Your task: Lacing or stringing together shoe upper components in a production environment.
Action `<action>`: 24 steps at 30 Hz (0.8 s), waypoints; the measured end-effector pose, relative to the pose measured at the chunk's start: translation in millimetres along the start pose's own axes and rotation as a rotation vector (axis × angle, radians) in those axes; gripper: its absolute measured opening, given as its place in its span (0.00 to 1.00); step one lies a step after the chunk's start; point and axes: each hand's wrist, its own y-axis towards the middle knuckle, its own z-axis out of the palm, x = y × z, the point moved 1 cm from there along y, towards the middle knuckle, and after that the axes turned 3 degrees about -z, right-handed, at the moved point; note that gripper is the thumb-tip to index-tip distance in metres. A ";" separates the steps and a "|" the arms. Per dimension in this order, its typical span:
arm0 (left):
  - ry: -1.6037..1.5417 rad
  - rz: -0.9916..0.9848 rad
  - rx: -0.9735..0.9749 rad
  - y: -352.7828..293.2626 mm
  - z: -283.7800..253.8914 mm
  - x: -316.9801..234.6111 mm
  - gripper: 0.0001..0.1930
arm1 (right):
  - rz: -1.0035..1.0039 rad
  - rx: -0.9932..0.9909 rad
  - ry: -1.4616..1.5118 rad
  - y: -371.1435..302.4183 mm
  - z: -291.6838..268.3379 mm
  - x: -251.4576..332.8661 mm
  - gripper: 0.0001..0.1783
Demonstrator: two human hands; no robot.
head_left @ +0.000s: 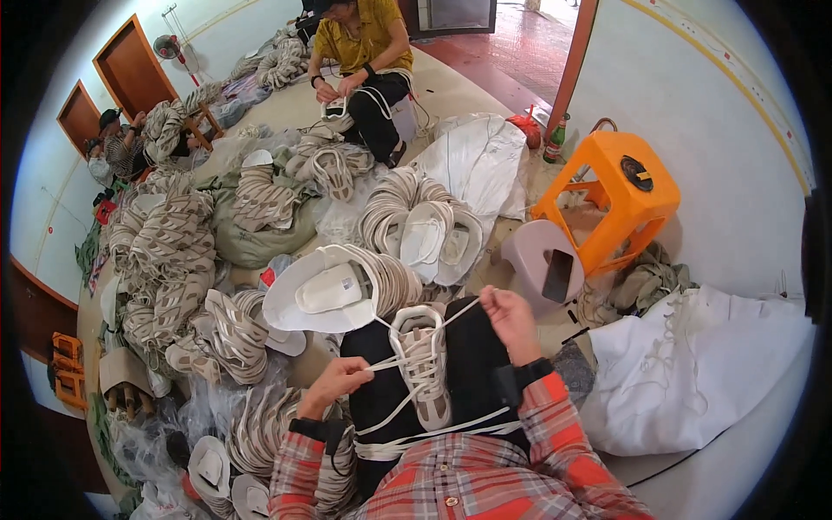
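Lacing the shoe [422,364] on the lap [477,360] seems underway: its laces [386,364] are pinched by the left grip [342,379] at nine o'clock and right grip [511,322] at two, even tension probably being required next.

We can't read any words or numbers here. Past our left hand [342,379], a small gray mark [348,283] that looks like print sits on a white shoe piece [322,295], but it is too tiny for us. Much farther off, past our right hand [510,321], a green bottle [555,141] has a red label [551,152], too small to read.
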 end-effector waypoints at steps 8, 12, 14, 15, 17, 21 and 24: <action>-0.067 0.018 0.013 12.1 0.9 2.2 0.06 | 0.057 -0.125 -0.132 -16.8 -3.2 16.5 0.05; 0.200 0.338 -0.387 -1.0 23.6 4.5 0.04 | 0.058 -0.166 -0.530 -28.6 29.0 15.0 0.07; 0.842 0.517 -0.383 -12.4 59.0 -15.4 0.10 | -0.044 -0.229 -0.760 -40.0 26.9 22.0 0.08; 1.049 0.527 -0.395 -13.6 82.4 -9.4 0.13 | -0.128 -0.171 -0.976 -42.9 19.5 23.9 0.08; 1.165 0.539 -0.421 -11.2 103.1 11.4 0.11 | -0.220 -0.089 -1.176 -48.2 26.2 22.3 0.09; 0.440 0.186 -0.407 -7.6 82.6 9.2 0.10 | -0.018 -0.041 -1.090 -73.2 34.6 25.1 0.11; 0.698 0.138 -0.367 -6.7 56.9 -8.4 0.10 | 0.048 0.068 -1.137 -78.5 39.9 16.5 0.10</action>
